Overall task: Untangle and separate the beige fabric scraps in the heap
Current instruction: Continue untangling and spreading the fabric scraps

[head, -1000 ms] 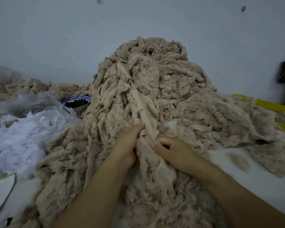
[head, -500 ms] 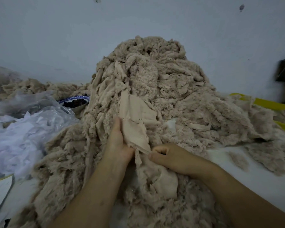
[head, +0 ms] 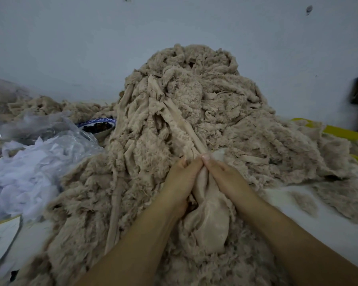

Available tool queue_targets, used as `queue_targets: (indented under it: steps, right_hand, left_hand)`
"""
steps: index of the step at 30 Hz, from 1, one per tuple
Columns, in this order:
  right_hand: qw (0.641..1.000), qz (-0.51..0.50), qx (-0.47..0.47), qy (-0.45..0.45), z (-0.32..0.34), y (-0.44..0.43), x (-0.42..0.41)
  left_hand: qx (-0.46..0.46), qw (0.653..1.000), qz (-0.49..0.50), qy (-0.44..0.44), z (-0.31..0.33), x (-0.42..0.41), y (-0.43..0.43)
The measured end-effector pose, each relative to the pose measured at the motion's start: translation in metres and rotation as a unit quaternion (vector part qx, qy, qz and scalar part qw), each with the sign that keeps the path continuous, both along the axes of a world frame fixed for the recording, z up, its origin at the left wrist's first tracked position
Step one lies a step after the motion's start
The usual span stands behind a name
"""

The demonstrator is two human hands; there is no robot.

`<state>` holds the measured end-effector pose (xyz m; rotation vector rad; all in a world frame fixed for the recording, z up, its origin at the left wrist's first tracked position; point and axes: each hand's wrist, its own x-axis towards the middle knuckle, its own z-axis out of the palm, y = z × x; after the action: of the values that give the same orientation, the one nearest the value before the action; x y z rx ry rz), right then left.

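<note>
As I read it, step: teasing one beige strip (head: 189,129) out of the heap (head: 246,124).
left hand (head: 180,180): grip pinches strip's near end.
right hand (head: 223,178): grip pinches same end, touching left.
strip: runs up and away from both grips, into heap.
next: I'd draw it back slowly; far end looks buried.
counts: two hands, one heap, one bowl (head: 97,126) left of grips; scraps uncountable.

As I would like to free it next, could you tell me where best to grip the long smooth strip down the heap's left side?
Probably pinch the long smooth strip near its lower end, coming from the near left: there it lies exposed on top of the heap, while its upper part runs in among other scraps.
</note>
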<state>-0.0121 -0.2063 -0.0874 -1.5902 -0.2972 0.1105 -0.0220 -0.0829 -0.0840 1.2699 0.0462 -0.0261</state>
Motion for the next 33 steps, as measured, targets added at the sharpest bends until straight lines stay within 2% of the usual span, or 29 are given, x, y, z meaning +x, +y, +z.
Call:
queue_targets:
  steps: [3,7,11,16,20,23,25,27,29,30,31,33]
  right_hand:
    - [0.999,0.033,0.001,0.012,0.001,-0.003,-0.002]
    - [0.995,0.077,-0.061,-0.006,-0.003,-0.004,-0.007]
    - [0.991,0.096,-0.086,-0.025,0.0,-0.004,-0.007]
    - [0.983,0.139,-0.119,-0.022,-0.006,-0.003,-0.011]
    - [0.99,0.112,-0.083,-0.004,-0.007,-0.008,-0.009]
    - [0.995,0.082,0.051,0.022,0.0,-0.018,-0.003]
    - [0.985,0.026,0.164,0.038,0.006,-0.028,0.008]
    - [0.974,-0.002,0.222,0.051,0.007,-0.031,0.014]
    - [0.966,0.023,0.251,0.059,0.003,-0.027,0.016]
    - [0.962,0.04,0.264,0.064,0.001,-0.025,0.017]
    - [0.959,0.05,0.272,0.06,-0.002,-0.024,0.017]
    - [0.958,0.049,0.278,0.052,-0.001,-0.023,0.015]
  left_hand:
    - [-0.041,0.998,0.014,0.047,0.001,0.001,0.0]
    - [-0.125,0.983,0.044,0.128,0.006,0.004,0.01]
    - [-0.192,0.966,0.086,0.148,0.008,0.009,0.02]
    - [-0.313,0.927,0.16,0.129,0.007,0.019,0.058]
    - [-0.377,0.909,0.142,0.107,-0.001,0.024,0.063]
    - [-0.451,0.873,0.176,0.064,-0.007,0.032,0.086]
    - [-0.414,0.894,0.163,0.053,-0.007,0.032,0.088]
    - [-0.319,0.942,0.1,0.029,-0.001,0.029,0.07]
    - [-0.154,0.987,0.033,0.01,0.004,0.024,0.047]
    - [-0.057,0.998,0.002,0.0,0.005,0.02,0.038]
    - [0.039,0.999,-0.03,-0.013,0.006,0.016,0.031]
    - [0.212,0.973,-0.077,-0.053,0.004,0.008,0.024]
